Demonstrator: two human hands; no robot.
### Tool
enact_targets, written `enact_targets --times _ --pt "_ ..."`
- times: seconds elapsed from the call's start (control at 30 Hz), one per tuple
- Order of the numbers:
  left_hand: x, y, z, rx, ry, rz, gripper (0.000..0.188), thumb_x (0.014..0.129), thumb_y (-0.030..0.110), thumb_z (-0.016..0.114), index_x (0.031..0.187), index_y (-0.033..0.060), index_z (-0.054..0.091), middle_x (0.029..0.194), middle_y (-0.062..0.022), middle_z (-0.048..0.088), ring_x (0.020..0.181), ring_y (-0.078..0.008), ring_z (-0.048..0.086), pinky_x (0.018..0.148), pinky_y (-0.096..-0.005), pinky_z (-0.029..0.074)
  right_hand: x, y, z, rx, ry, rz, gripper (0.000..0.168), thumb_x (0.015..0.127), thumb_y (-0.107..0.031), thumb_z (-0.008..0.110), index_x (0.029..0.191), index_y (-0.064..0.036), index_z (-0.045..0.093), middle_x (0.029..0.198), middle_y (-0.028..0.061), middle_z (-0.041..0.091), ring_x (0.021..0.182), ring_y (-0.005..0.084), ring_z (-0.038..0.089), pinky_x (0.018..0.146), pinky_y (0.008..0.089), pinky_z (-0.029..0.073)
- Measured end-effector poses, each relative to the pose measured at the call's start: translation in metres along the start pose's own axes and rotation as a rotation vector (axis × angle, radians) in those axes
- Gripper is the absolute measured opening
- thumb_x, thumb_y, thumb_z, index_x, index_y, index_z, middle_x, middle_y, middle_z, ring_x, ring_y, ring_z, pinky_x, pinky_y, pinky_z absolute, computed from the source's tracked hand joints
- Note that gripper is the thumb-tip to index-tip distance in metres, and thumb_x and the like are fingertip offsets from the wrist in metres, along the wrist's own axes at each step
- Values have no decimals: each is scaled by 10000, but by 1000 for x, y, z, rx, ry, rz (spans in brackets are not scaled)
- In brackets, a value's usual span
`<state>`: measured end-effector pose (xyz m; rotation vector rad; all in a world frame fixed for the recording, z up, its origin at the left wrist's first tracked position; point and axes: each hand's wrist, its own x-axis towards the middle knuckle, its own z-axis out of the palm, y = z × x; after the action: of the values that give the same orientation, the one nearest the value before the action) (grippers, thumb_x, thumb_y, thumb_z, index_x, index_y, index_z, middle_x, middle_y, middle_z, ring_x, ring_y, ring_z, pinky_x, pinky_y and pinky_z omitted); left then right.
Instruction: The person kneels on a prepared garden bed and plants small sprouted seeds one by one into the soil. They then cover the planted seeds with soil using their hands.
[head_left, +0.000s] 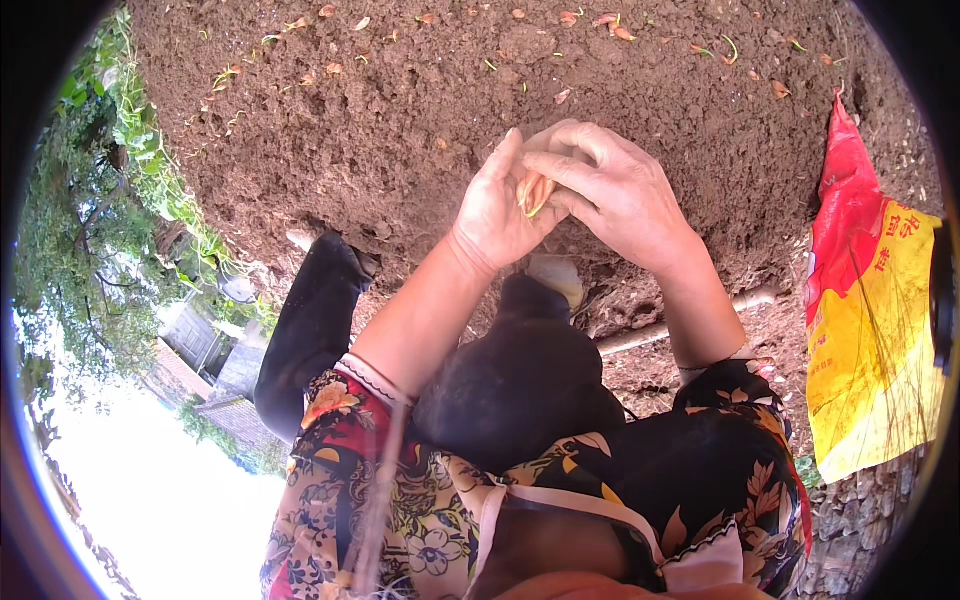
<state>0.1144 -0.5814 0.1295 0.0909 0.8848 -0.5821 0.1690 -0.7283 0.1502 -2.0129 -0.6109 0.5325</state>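
Observation:
My left hand (491, 206) is cupped palm up above the soil and holds a small cluster of sprouting shallot-like bulbs (534, 192). The bulbs have papery orange-brown skins and a green shoot at the lower end. From the other side, my right hand (630, 191) curls over, its thumb and fingers meeting the cluster. Its fingers hide part of the bulbs and part of the left palm. Beyond both hands, more sprouting bulbs (615, 27) lie scattered on loose brown soil (405, 135).
A red and yellow plastic sack (862, 337) bearing writing lies on the right. Near my knees are a pale stone (556, 277) and a stick (637, 339). Green vines (154, 161) edge the soil on the left. Stacked tiles or bricks (855, 532) stand at lower right.

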Motion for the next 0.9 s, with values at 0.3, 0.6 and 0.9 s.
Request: enact_targets --times 0.3,0.6,0.9 --pt "-1 -1 -11 18 -113 40 564 939 448 358 1342 54 327 1260 -164 464 1143 -312 479 968 -473 400 -6 8 -4 -34 62 -40 288 621 -180 723 869 -95 604 807 43 587 748 236 602 640 350 499" --pt "-7 -2 3 14 -59 32 621 937 492 314 1300 -6 383 1185 -167 532 1077 -265 529 919 -403 441 -9 0 -13 -55 -123 -157 390 553 -235 770 895 -104 636 912 19 605 835 231 561 751 348 461" --pt "-4 -9 -1 100 14 -14 682 925 565 251 1267 -1 421 1195 -165 522 1111 -267 515 982 -412 397 -14 -3 11 -157 -100 -141 332 616 -220 702 922 -113 630 914 20 574 873 225 566 757 348 478"
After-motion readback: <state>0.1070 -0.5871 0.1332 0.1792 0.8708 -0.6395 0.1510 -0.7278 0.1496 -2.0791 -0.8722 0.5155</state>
